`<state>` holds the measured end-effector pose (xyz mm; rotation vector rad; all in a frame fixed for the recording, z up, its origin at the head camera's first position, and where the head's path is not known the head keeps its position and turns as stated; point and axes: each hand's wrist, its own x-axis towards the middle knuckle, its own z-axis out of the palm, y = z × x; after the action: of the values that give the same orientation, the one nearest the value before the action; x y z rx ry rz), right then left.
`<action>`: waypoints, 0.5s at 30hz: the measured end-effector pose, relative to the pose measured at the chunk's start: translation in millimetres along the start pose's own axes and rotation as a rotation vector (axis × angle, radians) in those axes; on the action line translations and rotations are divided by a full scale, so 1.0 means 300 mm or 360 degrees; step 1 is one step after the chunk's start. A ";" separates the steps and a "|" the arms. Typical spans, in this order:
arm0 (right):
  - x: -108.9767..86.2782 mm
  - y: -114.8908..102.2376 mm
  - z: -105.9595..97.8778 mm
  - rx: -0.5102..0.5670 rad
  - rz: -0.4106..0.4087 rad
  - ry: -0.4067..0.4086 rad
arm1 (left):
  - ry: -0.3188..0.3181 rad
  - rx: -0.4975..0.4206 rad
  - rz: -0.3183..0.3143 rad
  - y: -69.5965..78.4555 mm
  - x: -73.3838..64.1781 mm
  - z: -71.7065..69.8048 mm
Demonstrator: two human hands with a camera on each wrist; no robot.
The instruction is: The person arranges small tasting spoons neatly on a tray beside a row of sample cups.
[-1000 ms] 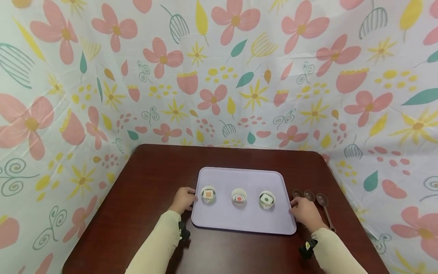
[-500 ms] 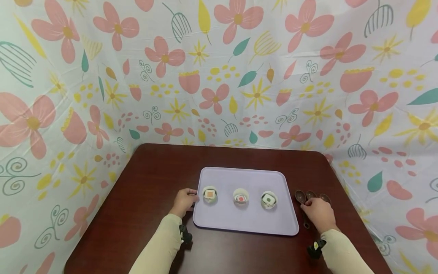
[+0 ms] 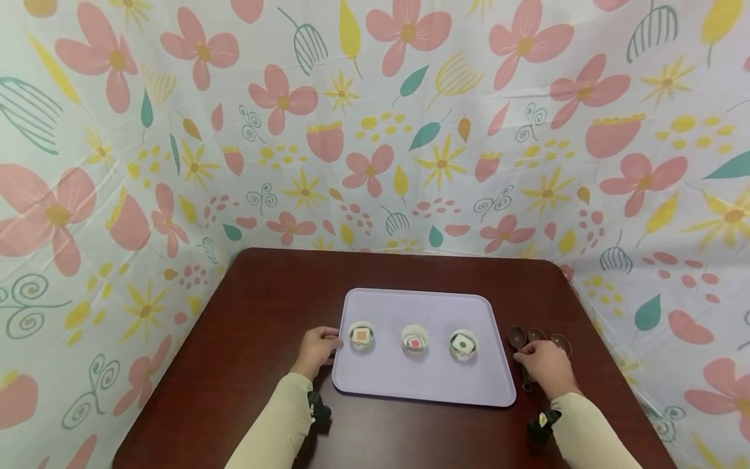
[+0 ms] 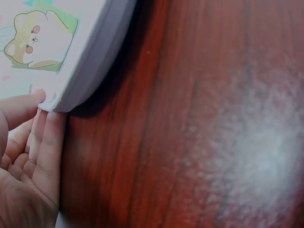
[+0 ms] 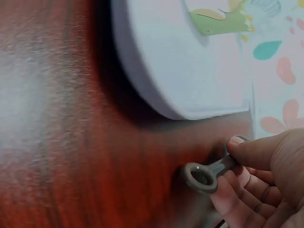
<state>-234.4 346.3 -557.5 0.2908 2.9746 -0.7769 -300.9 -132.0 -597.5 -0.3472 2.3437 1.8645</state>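
In the head view, a pale lilac tray (image 3: 424,384) lies on the table. My left hand (image 3: 316,352) pinches its left edge, the thumb (image 4: 21,107) on top and the fingers underneath. Three small pale bowls stand on it in a row: a left bowl (image 3: 361,348) with an orange-marked white square, a middle bowl (image 3: 415,331) with a red-marked one, and a right bowl (image 3: 464,355) with a green-marked one. Right of the tray, my right hand (image 3: 549,367) pinches a brown spoon (image 5: 223,165) by its handle; the handle's ring end shows in the right wrist view.
Two more brown spoons lie by the right hand, a middle spoon (image 3: 536,334) and a right spoon (image 3: 561,343), their handles hidden by it. The dark wooden table (image 3: 281,286) is backed by a floral cloth (image 3: 375,130) on several sides.
My right hand has left the tray's right edge, moved slightly right over the spoons and taken hold of one by its handle. My left hand has stayed at the tray's left edge.
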 end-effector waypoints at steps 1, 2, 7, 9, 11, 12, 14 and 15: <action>0.000 0.002 -0.003 0.0031 0.0009 0.0009 | 0.0002 -0.0013 -0.0004 -0.004 -0.001 0.001; 0.002 0.002 -0.007 0.0063 0.0023 0.0011 | 0.0011 -0.0018 -0.0006 -0.007 -0.001 0.002; 0.019 -0.020 -0.033 0.0168 0.0066 0.0019 | 0.0045 -0.0011 0.0008 -0.011 -0.007 0.004; 0.027 -0.040 -0.044 0.0183 0.0036 0.0029 | 0.0062 0.0003 0.0010 -0.009 -0.008 0.004; 0.034 -0.064 -0.052 0.0205 0.0002 0.0038 | 0.0076 -0.0001 -0.0006 -0.006 -0.007 0.004; 0.037 -0.077 -0.054 0.0225 -0.0006 0.0041 | 0.0077 -0.0001 -0.0005 -0.006 -0.007 0.004; 0.043 -0.105 -0.054 0.0289 -0.0002 0.0035 | 0.0075 0.0002 0.0006 -0.006 -0.006 0.004; 0.045 -0.119 -0.051 0.0345 0.0013 0.0022 | 0.0075 -0.0002 0.0009 -0.006 -0.005 0.004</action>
<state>-254.8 325.4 -528.4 0.3186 2.9016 -1.1025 -299.2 -131.1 -599.2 -0.3890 2.3761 1.8804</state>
